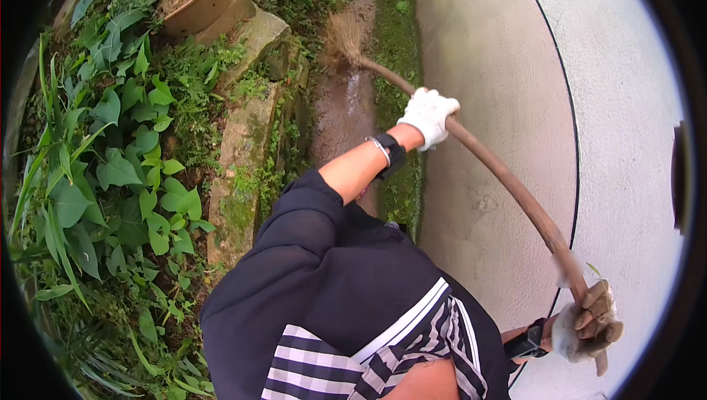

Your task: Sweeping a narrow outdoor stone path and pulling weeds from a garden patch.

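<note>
My left hand (429, 115), in a white work glove, grips the brown wooden handle (505, 179) of a broom partway along its length. My right hand (591, 322), in a soiled glove, holds the upper end of the same handle at the lower right. The handle looks bent in this view and runs up to a head of straw-coloured bristles (343, 38). These bristles rest on the wet, muddy bottom of a narrow channel (342, 118). Both wrists wear black bands.
A pale plastered wall (486, 96) with a dark line borders the right side. Moss (397, 46) lines its foot. At left are mossy stone edging (243, 146), leafy plants (121, 168) and a soil-filled pot (201, 5).
</note>
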`<state>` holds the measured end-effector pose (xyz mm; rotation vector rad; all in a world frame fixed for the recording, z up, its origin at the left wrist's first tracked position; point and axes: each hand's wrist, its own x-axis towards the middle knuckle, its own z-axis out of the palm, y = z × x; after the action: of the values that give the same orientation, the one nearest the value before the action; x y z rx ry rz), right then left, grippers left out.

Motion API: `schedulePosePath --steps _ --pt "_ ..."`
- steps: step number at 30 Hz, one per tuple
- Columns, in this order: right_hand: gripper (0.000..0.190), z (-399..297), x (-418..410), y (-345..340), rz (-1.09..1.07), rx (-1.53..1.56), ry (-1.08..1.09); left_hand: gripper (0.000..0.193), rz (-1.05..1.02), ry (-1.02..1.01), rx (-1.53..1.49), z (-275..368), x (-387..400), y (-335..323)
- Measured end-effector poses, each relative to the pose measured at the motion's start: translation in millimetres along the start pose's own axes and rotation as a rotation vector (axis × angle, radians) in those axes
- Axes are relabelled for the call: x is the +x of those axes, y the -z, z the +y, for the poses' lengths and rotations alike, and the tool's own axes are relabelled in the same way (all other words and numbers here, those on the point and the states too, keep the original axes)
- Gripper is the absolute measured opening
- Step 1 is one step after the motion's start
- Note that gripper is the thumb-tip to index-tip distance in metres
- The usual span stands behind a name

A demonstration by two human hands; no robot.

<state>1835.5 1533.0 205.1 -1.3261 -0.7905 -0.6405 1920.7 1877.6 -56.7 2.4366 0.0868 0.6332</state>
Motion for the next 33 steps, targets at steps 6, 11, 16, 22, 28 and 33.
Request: schedulePosePath --steps 6,11,16,22,28,33 --pt "0.037 89 13 -18 -0.198 0.259 -0.115 0.019 -0.513 0.237 -0.05 -19 -41 -63" --pt "0.049 163 38 -26 -0.583 0.573 0.114 0.014 -0.441 0.095 0.1 -63 42 -80" --pt "0.055 154 79 -33 -0.736 0.364 0.215 0.009 -0.091 0.118 0.096 -70 95 -49" --pt "0.042 204 77 67 0.11 -0.141 0.12 0.013 -0.222 0.137 0.046 -48 89 -45" --pt "0.033 236 112 -100 -0.627 0.545 0.024 0.017 -0.358 0.222 -0.031 -116 90 -81" --pt "0.041 253 132 -119 0.005 0.159 -0.257 0.019 -0.391 0.202 -0.011 -145 156 -85"
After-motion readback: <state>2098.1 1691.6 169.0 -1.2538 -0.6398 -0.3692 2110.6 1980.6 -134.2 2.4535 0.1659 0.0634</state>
